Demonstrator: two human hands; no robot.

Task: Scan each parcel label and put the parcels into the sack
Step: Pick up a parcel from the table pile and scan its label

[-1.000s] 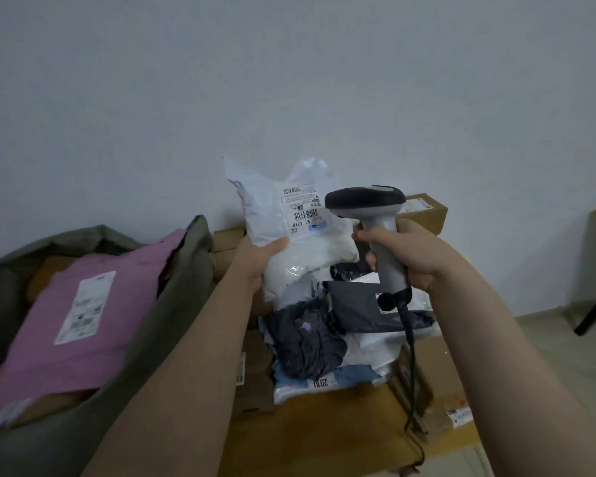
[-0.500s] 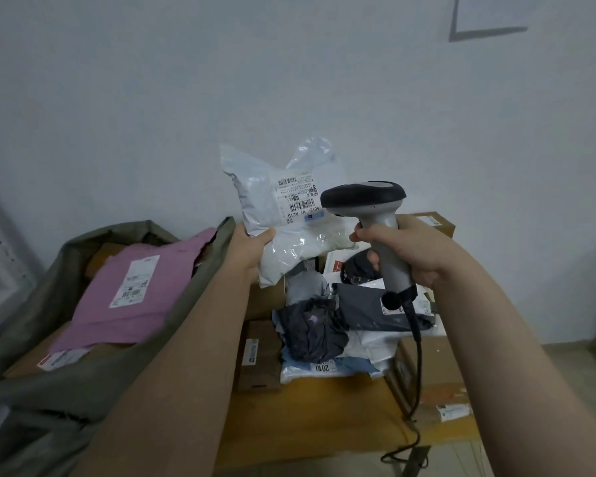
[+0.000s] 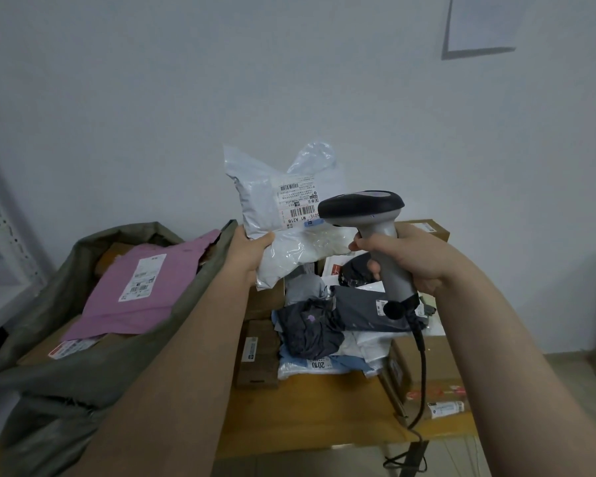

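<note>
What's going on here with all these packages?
A person is scanning parcels. Their left hand holds up a white plastic mailer bag, its printed label turned towards the grey handheld barcode scanner gripped in the right hand. More soft bags and cardboard boxes lie in a pile on the wooden table. To the left, an open olive-green sack holds a pink mailer.

1. Pale wall [image 3: 186,98] fills the view from nine round to three o'clock.
2. At one o'clock, a pale sheet [image 3: 479,25] on it, dark-edged.
3. Wooden table [image 3: 317,407] at six.
4. White perforated rack [image 3: 0,235] at nine.
5. Beige floor [image 3: 572,364] at four.
</note>
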